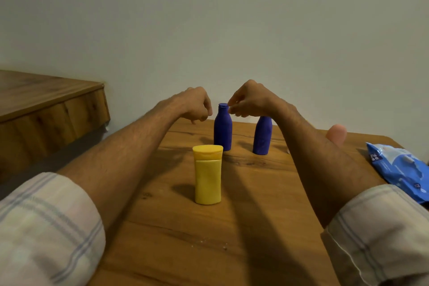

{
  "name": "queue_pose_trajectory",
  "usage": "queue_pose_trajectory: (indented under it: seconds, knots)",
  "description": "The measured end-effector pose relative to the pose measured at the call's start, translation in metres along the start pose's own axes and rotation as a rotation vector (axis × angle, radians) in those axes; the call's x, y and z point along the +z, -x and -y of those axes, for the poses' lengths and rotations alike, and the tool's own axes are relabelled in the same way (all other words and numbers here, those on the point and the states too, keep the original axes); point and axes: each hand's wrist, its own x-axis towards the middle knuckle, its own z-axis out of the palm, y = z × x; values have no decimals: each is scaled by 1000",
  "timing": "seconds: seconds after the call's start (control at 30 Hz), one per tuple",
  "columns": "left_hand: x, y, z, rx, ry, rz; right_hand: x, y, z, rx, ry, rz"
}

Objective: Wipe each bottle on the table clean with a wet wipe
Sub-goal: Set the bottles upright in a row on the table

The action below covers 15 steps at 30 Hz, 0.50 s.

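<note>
So the big brown wooden tabletop (pixel 255 227) is where everything sits, pushed up against a plain wall. Over at its right edge there's the soft blue plastic pack of wet wipes (pixel 399 169), lying flat. It's got some small white print on the near end, but it's way too blurry for me to read, so no brand from me. Nearest me, about mid-table, stands the squat yellow plastic bottle with the flip-top lid (pixel 208 176), upright, with no label showing. Behind it are the two dark blue narrow-necked plastic bottles, the left blue bottle (pixel 222 130) and the right blue bottle (pixel 262 137), both upright, a bit apart and plain as far as I can see. My left grip (pixel 195 104) hangs just left of the left blue bottle with the fingers loosely curled round nothing. My right grip (pixel 248 101) is at that bottle's small blue cap (pixel 223 106), fingertips (pixel 232 109) bunched right against it, and honestly I can't tell if I'm pinching it or only touching. There's no wipe in either grip, so I'd say nothing's been cleaned yet and all three bottles are left.
</note>
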Motion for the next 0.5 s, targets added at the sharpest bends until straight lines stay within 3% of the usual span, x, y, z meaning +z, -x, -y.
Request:
queue_pose_trajectory:
  seconds: [0.13,0.27,0.5]
  knots:
    - [-10,28,-3,-19,42,91,-11,23,11,54,-104,185]
    - [-16,54,-10,-34,20,284,-12,42,19,94,-99,384]
    - [-12,83,-14,-68,-90,510,-1,63,33,78,-64,538]
